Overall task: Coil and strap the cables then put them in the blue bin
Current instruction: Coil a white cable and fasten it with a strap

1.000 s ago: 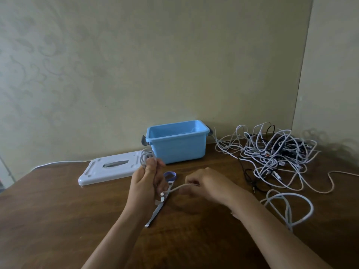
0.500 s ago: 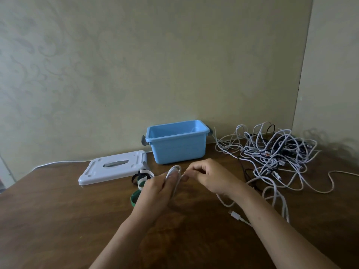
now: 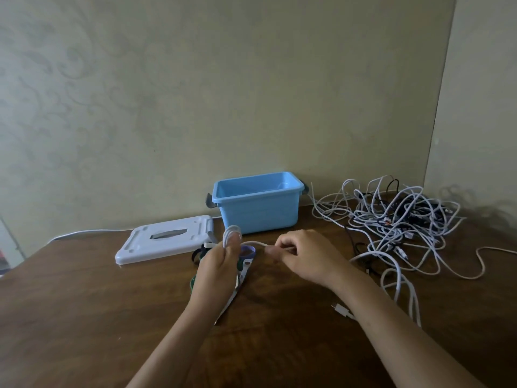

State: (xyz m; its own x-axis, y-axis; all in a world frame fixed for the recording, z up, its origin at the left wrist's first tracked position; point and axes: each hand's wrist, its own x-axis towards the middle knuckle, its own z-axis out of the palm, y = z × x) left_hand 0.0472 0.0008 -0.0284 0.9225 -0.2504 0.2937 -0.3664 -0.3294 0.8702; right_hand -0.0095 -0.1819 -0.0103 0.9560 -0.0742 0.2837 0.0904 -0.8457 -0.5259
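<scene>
- Here, the left hand (image 3: 221, 268) stands upright in front of the blue bin (image 3: 256, 202), fingers curled round a small coil of white cable (image 3: 232, 233) whose loops stick up just above the fingertips.
- From that coil a short run of the same cable crosses to the right hand (image 3: 306, 259), which pinches it between thumb and curled fingers, also in front of the bin and a little to its right.
- Past the right hand the cable drops to the wooden table (image 3: 84, 303) and loops beside the right forearm; a white plug (image 3: 342, 308) lies against that forearm.
- The bin sits open at the back of the table, close to the wall; nothing can be made out inside it.
- To the bin's right, a tangled pile of cables (image 3: 397, 219), mostly white with some black, spreads over the table.
- To the bin's left lies a white lid (image 3: 165, 238), flat.
- Beneath the left hand, several straps (image 3: 247, 252) lie together, partly hidden; one is a purple ring.
</scene>
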